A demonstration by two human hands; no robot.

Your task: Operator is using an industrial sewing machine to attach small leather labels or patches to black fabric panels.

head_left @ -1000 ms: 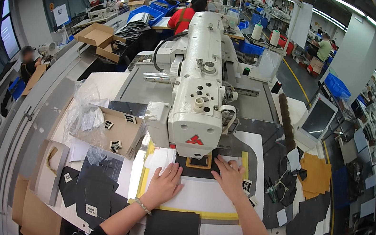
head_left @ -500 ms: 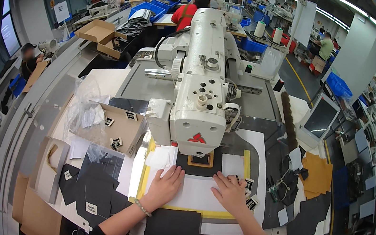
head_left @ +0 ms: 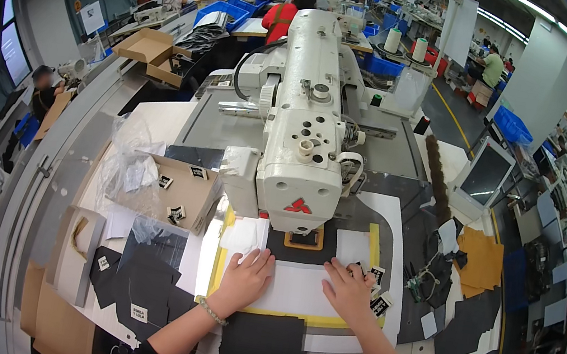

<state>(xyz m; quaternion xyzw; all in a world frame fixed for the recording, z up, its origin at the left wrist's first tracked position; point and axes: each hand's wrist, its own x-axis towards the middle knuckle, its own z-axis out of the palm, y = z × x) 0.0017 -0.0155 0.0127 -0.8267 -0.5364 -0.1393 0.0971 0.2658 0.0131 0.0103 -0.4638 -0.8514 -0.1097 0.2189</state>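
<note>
The work surface is a whitish table (head_left: 160,113) which bends at the rim of the view, and a big white sewing machine (head_left: 307,137) stands in its middle. On the left side lie a clear plastic bag (head_left: 126,173), a shallow carton (head_left: 203,215) with some small black labels inside, and dark fabric pieces (head_left: 150,287). On the right side there are a screen (head_left: 483,177) in a pale housing and a folded ochre cloth (head_left: 480,261). Behind, the room is a long workshop with ceiling lamps, blue crates (head_left: 511,127), two pale thread cones (head_left: 392,42), a person in red (head_left: 277,23) and, farther to the right, a person in green (head_left: 491,67). Under the machine head lies a black piece (head_left: 298,255), around a small orange-brown frame (head_left: 287,235), upon a white sheet (head_left: 296,291) edged with yellow tape (head_left: 328,323). The left hand (head_left: 247,278) and the right hand (head_left: 348,293) rest palm down on this sheet, fingers somewhat spread, pinching nothing. The black piece is just ahead of the fingertips and between them, near its two front corners; whether they touch it, I cannot say surely. Loose labels (head_left: 380,303) lie just beside the right hand.
</note>
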